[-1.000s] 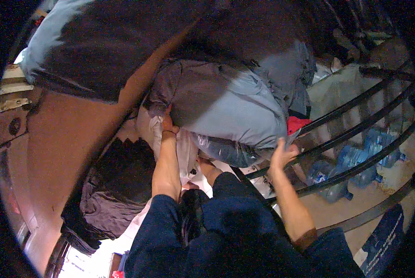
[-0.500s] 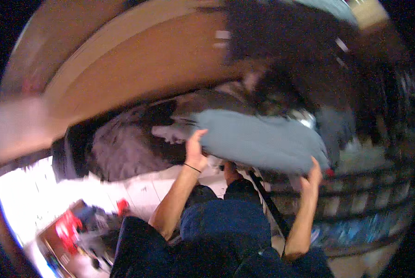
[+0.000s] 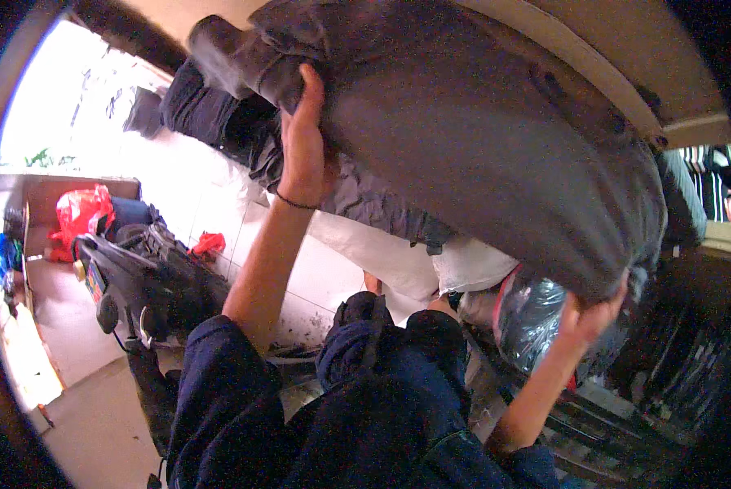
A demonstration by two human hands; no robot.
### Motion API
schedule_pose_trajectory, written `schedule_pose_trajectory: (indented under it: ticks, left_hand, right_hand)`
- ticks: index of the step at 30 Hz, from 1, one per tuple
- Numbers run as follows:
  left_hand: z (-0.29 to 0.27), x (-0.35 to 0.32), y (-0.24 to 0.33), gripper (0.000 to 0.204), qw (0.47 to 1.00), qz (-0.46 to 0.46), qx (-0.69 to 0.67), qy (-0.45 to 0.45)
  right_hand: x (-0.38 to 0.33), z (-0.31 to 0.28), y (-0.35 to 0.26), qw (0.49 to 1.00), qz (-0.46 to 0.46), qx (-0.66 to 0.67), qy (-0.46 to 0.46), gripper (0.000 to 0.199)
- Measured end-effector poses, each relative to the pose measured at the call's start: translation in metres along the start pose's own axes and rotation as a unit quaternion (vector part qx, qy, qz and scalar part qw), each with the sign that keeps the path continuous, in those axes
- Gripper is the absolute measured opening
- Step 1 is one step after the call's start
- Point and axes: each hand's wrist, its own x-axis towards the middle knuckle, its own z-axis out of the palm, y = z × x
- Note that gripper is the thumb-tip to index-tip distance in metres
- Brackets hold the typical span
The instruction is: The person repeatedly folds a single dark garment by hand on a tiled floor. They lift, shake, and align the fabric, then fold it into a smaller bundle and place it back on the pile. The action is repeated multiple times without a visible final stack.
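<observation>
Overhead, a large grey bundle (image 3: 496,155) fills the far side of the view. Left hand (image 3: 304,147) grips its left end, fingers clamped on cloth; right hand (image 3: 589,314) props the right underside, fingers seemingly curled. Near left, a red bag (image 3: 80,213).

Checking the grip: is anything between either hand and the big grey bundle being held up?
Nothing visible. The left hand grips the grey bundle directly at its upper-left end, and the right hand presses against its lower-right edge.
</observation>
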Motion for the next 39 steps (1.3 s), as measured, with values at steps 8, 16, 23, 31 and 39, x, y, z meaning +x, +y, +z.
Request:
schedule_pose_trajectory:
  ticks: [8,16,23,31,39]
  left_hand:
    - [-0.298,0.053,-0.108,0.097,0.907,-0.030,0.304,0.289]
    - [-0.503,-0.167,-0.210,0.070,0.782,-0.137,0.511,0.330]
    - [-0.492,-0.353,-0.299,0.059,0.764,-0.391,0.511,-0.048]
    - [-0.367,-0.236,-0.316,0.035,0.773,-0.465,0.425,-0.072]
    - [-0.197,-0.131,-0.403,0.026,0.741,-0.259,0.559,-0.267]
  right_hand:
    - [0.030,-0.116,0.304,0.938,0.340,-0.014,-0.061,0.045]
    - [-0.108,-0.422,0.172,0.779,0.346,-0.524,0.010,0.037]
    - [-0.179,-0.428,0.110,0.709,0.331,-0.611,0.125,0.030]
    - [-0.107,-0.392,0.124,0.702,0.215,-0.677,-0.059,0.021]
    - [0.056,-0.531,0.032,0.662,-0.027,-0.675,0.324,0.039]
